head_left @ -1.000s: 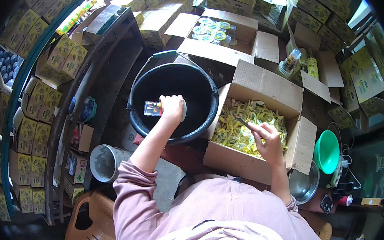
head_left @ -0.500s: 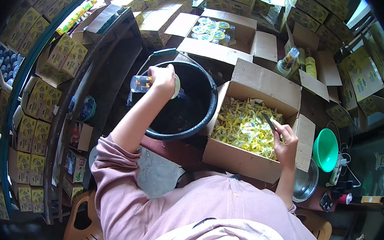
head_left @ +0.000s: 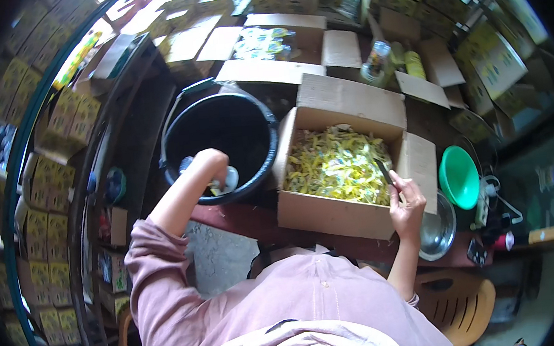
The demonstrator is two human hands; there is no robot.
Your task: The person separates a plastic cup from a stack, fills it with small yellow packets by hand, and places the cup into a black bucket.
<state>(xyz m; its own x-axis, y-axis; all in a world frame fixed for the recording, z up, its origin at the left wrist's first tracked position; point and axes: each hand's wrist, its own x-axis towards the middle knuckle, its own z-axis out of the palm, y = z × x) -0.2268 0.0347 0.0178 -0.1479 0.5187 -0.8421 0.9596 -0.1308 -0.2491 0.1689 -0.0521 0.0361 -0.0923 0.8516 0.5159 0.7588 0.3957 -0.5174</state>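
My left hand point(head_left: 213, 160) is down inside the near side of a black bucket point(head_left: 271, 124), closed around a clear plastic cup point(head_left: 230, 179). The cup lies tilted, its pale round end showing to the right of my fingers; my hand hides most of its body. My right hand point(head_left: 408, 200) grips a slim, dark, knife-like tool point(head_left: 383, 171) that points up and away. That hand is at the near right corner of an open cardboard box point(head_left: 333, 214). A heap of yellow and clear plastic strips point(head_left: 335, 164) fills the box.
Behind stands another open carton with lidded cups point(head_left: 264, 42). Stacked cups point(head_left: 376, 62) are at the back right. A green bowl point(head_left: 460, 177) and a metal bowl point(head_left: 437, 228) sit right. Shelves of printed cartons point(head_left: 44, 220) line the left; an orange chair point(head_left: 456, 302) is behind me.
My left hand has lowered the cup from above the bucket to inside its near side. My right hand keeps the dark tool beside the box. The view has shifted.
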